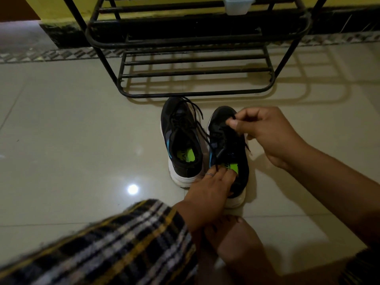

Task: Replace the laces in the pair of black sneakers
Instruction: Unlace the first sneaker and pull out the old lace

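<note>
Two black sneakers sit side by side on the tiled floor (72,130), toes toward a black metal shoe rack (197,58).

Left sneaker (181,140): laced, loose lace ends trailing over its toe, untouched.

Right sneaker (228,153): being worked. Left hand (207,192) sits at the heel opening, fingers reaching in over the green insole and touching the lace (205,136) end at the collar, probably to steady the shoe; whether they pinch the lace I cannot tell. Right hand (267,130) hovers over the toe end, thumb and forefinger clamped together on the lace near the lowest eyelets, likely drawing it out. So the lace runs along the tongue between the two hands.

A plaid sleeve (123,243) covers the left forearm.
</note>
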`<state>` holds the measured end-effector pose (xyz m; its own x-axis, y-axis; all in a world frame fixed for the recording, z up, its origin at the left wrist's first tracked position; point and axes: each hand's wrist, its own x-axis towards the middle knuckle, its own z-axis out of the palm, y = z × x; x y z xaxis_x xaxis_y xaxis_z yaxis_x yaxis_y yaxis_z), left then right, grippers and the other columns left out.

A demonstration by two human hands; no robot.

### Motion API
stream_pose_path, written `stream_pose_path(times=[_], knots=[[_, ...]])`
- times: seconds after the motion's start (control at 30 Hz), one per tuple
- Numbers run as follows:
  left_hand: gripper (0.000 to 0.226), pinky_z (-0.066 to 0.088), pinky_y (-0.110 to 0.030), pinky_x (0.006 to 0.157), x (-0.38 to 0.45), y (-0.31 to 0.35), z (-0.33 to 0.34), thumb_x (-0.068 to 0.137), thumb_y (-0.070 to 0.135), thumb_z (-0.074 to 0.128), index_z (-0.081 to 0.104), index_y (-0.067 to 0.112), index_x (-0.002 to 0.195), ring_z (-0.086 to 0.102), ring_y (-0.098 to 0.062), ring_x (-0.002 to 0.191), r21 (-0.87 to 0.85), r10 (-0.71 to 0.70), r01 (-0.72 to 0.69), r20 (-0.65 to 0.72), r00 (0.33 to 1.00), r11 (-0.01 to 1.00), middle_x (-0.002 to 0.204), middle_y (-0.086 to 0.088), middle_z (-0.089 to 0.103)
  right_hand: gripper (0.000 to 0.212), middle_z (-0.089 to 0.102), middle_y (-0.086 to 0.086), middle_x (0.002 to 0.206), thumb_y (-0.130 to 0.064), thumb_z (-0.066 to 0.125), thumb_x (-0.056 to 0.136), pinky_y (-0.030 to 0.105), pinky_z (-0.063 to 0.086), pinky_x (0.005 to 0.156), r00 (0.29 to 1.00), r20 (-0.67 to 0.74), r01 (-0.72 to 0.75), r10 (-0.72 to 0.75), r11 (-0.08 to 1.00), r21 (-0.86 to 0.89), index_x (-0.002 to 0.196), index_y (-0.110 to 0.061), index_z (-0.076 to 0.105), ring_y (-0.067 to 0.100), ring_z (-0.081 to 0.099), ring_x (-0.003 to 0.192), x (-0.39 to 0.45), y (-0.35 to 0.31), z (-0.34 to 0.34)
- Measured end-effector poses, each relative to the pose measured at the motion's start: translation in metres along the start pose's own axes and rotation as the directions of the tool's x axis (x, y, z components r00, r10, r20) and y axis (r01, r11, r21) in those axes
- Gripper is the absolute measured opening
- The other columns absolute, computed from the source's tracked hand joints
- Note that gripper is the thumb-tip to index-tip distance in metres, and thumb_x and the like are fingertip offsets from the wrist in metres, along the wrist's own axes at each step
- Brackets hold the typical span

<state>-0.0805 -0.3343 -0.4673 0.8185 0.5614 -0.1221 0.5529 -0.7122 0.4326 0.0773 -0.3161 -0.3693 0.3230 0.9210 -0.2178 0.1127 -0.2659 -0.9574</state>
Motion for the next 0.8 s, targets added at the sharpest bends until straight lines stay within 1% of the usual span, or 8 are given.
stream_pose_path(times=[0.23, 0.33, 0.37, 0.43, 0.47, 0.53, 0.67, 0.8], knots=[[0.035, 0.041, -0.046, 0.096, 0.001, 0.0, -0.002, 0.094, 0.019, 0.049, 0.044, 0.011, 0.128, 0.036, -0.03, 0.126, -0.003, -0.01, 0.01, 0.017, 1.0, 1.0, 0.13, -0.009, 0.046, 0.012, 0.062, 0.004, 0.078, -0.007, 0.063, 0.086, 0.014, 0.045, 0.06, 0.979, 0.192, 0.077, -0.072, 0.997, -0.02, 0.09, -0.017, 0.065, 0.009, 0.056, 0.067, 0.001, -0.02, -0.001], [0.036, 0.041, -0.046, 0.095, 0.001, 0.001, -0.003, 0.094, 0.019, 0.05, 0.044, 0.01, 0.128, 0.037, -0.031, 0.125, -0.004, -0.005, 0.006, 0.007, 1.0, 1.0, 0.13, -0.01, 0.047, 0.028, 0.061, 0.0, 0.081, -0.012, 0.065, 0.086, 0.018, 0.046, 0.066, 0.983, 0.184, 0.063, -0.008, 0.953, -0.295, 0.112, -0.016, 0.056, 0.006, 0.057, 0.071, 0.012, 0.003, -0.002], [0.036, 0.041, -0.046, 0.096, 0.001, 0.001, -0.004, 0.094, 0.019, 0.049, 0.043, 0.01, 0.129, 0.037, -0.031, 0.125, 0.001, -0.006, 0.006, 0.015, 1.0, 1.0, 0.13, -0.01, 0.046, 0.033, 0.06, 0.0, 0.088, -0.017, 0.065, 0.086, 0.023, 0.047, 0.07, 0.986, 0.168, 0.096, -0.012, 0.862, -0.498, 0.117, -0.017, 0.054, 0.009, 0.057, 0.078, 0.015, 0.014, -0.002], [0.036, 0.042, -0.047, 0.095, 0.001, 0.001, -0.004, 0.093, 0.019, 0.05, 0.044, 0.009, 0.128, 0.037, -0.031, 0.124, -0.006, 0.0, 0.0, 0.014, 1.0, 1.0, 0.129, -0.011, 0.047, 0.042, 0.053, 0.006, 0.112, -0.027, 0.062, 0.088, 0.034, 0.047, 0.079, 0.972, 0.229, 0.232, -0.063, 0.443, -0.866, 0.126, -0.017, 0.048, 0.021, 0.054, 0.099, 0.017, 0.037, 0.0], [0.036, 0.042, -0.046, 0.094, 0.001, 0.001, -0.004, 0.093, 0.019, 0.051, 0.045, 0.008, 0.127, 0.038, -0.031, 0.123, -0.015, 0.003, -0.003, 0.006, 1.0, 1.0, 0.128, -0.011, 0.048, 0.043, 0.046, 0.009, 0.119, -0.028, 0.059, 0.088, 0.036, 0.045, 0.079, 0.954, 0.289, 0.299, -0.077, 0.231, -0.926, 0.127, -0.016, 0.046, 0.026, 0.05, 0.105, 0.016, 0.046, 0.002], [0.034, 0.045, -0.044, 0.09, 0.001, 0.0, -0.002, 0.092, 0.021, 0.049, 0.048, 0.008, 0.123, 0.042, -0.03, 0.119, -0.014, 0.02, -0.02, -0.033, 0.999, 1.0, 0.123, -0.011, 0.051, 0.043, 0.039, 0.012, 0.122, -0.021, 0.055, 0.088, 0.036, 0.04, 0.071, 0.93, 0.356, 0.361, -0.094, 0.042, -0.932, 0.128, -0.012, 0.044, 0.031, 0.046, 0.106, 0.013, 0.059, 0.006], [0.047, 0.05, -0.041, 0.079, 0.001, -0.002, 0.002, 0.081, 0.033, 0.025, 0.052, 0.01, 0.113, 0.051, -0.03, 0.107, 0.009, 0.037, -0.037, -0.082, 0.996, 0.999, 0.112, -0.01, 0.057, 0.033, 0.044, 0.015, 0.12, -0.017, 0.054, 0.09, 0.039, 0.044, 0.068, 0.927, 0.315, 0.343, -0.202, 0.119, -0.932, 0.121, -0.007, 0.053, 0.033, 0.048, 0.104, 0.012, 0.06, 0.005], [0.033, 0.046, -0.042, 0.084, 0.0, -0.002, 0.0, 0.089, 0.024, 0.044, 0.051, 0.008, 0.117, 0.048, -0.032, 0.112, 0.01, 0.037, -0.036, -0.073, 0.997, 0.999, 0.116, -0.012, 0.055, 0.026, 0.049, 0.016, 0.116, -0.025, 0.055, 0.092, 0.038, 0.045, 0.064, 0.926, 0.293, 0.331, -0.239, 0.136, -0.934, 0.109, -0.006, 0.059, 0.034, 0.05, 0.102, 0.015, 0.062, 0.002]])
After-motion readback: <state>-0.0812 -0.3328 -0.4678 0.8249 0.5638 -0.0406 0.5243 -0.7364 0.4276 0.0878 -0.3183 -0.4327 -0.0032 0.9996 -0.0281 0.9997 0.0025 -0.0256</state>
